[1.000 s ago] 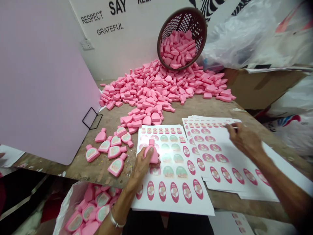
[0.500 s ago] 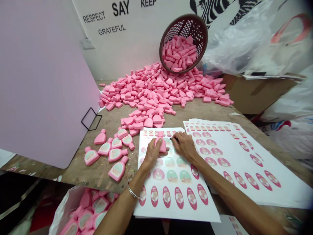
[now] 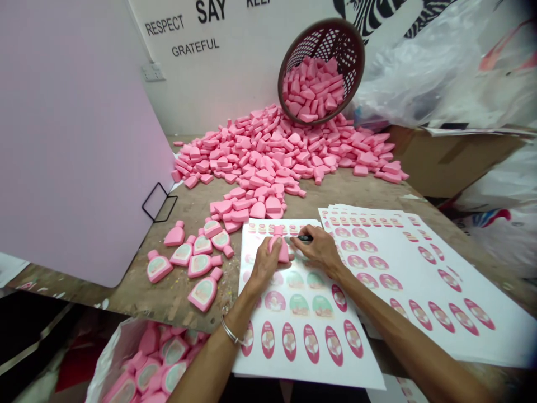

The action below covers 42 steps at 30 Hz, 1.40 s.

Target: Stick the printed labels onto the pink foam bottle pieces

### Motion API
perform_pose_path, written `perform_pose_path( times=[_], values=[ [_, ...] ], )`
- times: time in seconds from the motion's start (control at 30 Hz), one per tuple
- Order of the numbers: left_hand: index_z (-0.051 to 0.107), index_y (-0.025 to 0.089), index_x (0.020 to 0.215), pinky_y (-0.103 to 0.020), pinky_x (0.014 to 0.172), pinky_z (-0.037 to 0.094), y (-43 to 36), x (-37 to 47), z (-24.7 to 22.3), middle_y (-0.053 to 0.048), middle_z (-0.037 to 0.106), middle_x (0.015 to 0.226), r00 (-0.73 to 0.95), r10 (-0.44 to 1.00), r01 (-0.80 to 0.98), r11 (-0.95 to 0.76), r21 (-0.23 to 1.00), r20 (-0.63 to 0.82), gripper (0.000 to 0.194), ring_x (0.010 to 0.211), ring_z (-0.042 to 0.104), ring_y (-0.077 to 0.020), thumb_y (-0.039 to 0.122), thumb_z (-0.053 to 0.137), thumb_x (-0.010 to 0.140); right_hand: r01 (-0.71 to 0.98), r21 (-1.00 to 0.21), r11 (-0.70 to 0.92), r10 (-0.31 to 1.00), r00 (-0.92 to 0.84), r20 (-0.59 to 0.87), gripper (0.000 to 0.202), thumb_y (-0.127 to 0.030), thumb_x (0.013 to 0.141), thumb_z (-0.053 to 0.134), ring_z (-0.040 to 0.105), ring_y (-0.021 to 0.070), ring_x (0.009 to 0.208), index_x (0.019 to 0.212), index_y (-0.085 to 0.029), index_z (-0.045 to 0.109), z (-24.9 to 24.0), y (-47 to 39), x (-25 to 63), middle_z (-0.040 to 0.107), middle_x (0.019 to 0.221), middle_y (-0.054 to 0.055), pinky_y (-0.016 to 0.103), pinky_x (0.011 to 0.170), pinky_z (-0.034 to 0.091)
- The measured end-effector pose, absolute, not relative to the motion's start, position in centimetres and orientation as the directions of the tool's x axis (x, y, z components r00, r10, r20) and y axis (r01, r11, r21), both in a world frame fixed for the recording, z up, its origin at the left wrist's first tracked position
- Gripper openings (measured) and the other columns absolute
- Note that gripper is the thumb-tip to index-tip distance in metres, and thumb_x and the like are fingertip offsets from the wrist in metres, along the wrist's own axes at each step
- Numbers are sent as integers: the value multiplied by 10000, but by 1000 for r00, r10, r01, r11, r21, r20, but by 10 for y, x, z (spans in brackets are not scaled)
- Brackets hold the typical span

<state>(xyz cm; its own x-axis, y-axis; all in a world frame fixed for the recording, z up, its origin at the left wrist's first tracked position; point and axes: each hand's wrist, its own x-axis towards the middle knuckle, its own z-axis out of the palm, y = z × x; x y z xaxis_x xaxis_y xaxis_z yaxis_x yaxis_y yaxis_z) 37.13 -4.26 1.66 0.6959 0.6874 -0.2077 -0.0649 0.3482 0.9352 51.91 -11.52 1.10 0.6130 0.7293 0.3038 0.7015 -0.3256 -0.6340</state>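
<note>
My left hand (image 3: 267, 262) is closed around a pink bottle-shaped piece (image 3: 280, 249), held upright over a sheet of stickers (image 3: 268, 224) with its cap end away from me. Just to its right, my right hand (image 3: 319, 249) grips a thin dark tool (image 3: 305, 238), fingertips near the piece. Pink oval and green rounded stickers show on the sheet below both hands. Left of the sheet lie several pink pieces with pale labels (image 3: 203, 291), and one with no label showing (image 3: 174, 235).
A large heap of pink pieces (image 3: 260, 162) spreads across the table's back, below a tipped brown basket (image 3: 356, 73). More sticker sheets (image 3: 419, 291) lie right. A pink board (image 3: 84, 140) stands left. A white bag (image 3: 104, 358) of labelled pieces is below the front edge.
My right hand has shifted slightly and the dark tool between its fingers shows more clearly. My left hand still holds the pink piece. The whole view has moved a little.
</note>
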Motion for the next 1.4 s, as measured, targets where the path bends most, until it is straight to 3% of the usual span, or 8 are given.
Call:
perform_pose_path(
  times=[0.2,0.4,0.7,1.03,1.3,1.4],
  values=[
    [560,158,992,-308,633,584,-46,361,22,-54,619,844,704,684,-165,419,893,-191,475,714,685,-192,569,639,767,518,-822,-238,678,695,241,448,-603,810,504,525,132,544,731,-173,600,38,-132,523,603,622,8,259,485,414],
    [646,123,978,-357,696,588,-67,340,52,-110,700,832,739,614,-220,610,762,-278,529,798,691,-239,603,454,866,343,-937,-64,728,659,191,318,-490,746,680,658,217,852,894,-215,741,60,-155,474,735,921,46,333,749,523],
    [657,96,1008,-413,726,594,-80,328,68,-122,705,887,755,606,-253,622,741,-251,540,760,689,-222,560,396,915,372,-927,-40,761,613,213,232,-436,768,685,675,214,815,856,-231,750,67,-162,450,743,886,27,332,735,536],
    [643,114,1071,-388,717,596,-81,328,70,-103,702,867,742,625,-259,602,755,-244,520,757,685,-207,541,384,926,417,-908,-31,748,613,256,244,-441,774,676,661,204,757,839,-218,750,69,-160,446,741,859,34,328,689,531],
    [638,99,1032,-368,684,599,-80,327,70,-106,684,874,767,607,-268,599,754,-210,533,786,676,-213,566,417,901,449,-893,-12,738,606,295,227,-421,780,670,656,191,737,824,-214,750,71,-158,444,736,837,33,313,665,524],
    [616,107,1027,-368,685,599,-79,326,68,-95,665,892,786,602,-289,560,776,-142,448,792,669,-206,515,515,872,462,-887,-6,735,603,309,222,-418,783,666,652,188,730,819,-213,743,71,-156,443,733,826,31,312,664,522]
  ],
)
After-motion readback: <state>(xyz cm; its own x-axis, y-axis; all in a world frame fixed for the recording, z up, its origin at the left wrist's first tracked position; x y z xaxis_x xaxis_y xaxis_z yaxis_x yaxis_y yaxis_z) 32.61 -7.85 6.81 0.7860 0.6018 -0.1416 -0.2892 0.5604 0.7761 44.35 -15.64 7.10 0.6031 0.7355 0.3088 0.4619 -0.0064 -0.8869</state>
